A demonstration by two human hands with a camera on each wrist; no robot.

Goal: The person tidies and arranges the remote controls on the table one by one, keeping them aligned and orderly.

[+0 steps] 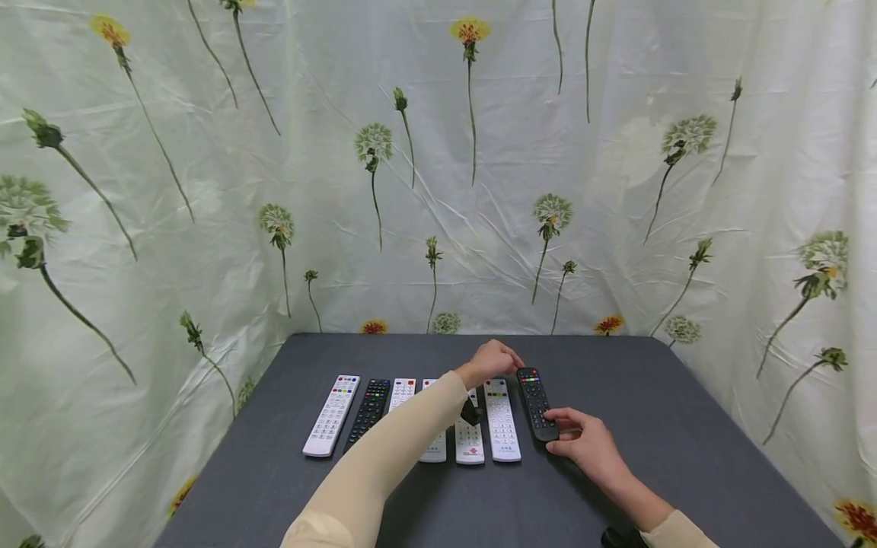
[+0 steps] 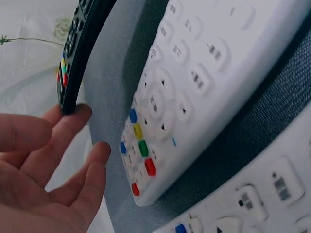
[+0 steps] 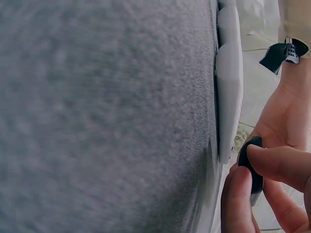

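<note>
A black remote control is at the right end of a row of remotes, tilted slightly. My right hand pinches its near end between thumb and fingers; in the right wrist view that end sits off the table between them. My left hand reaches across the row to its far end. In the left wrist view, fingertips of that hand touch the remote's end, while the thumb stands apart from it. Beside it lies a white remote with coloured buttons.
Farther left in the row lie another black remote, a white remote at the end, and more white ones partly hidden under my left arm. They rest on a dark grey table. A flower-printed curtain hangs behind and along the sides.
</note>
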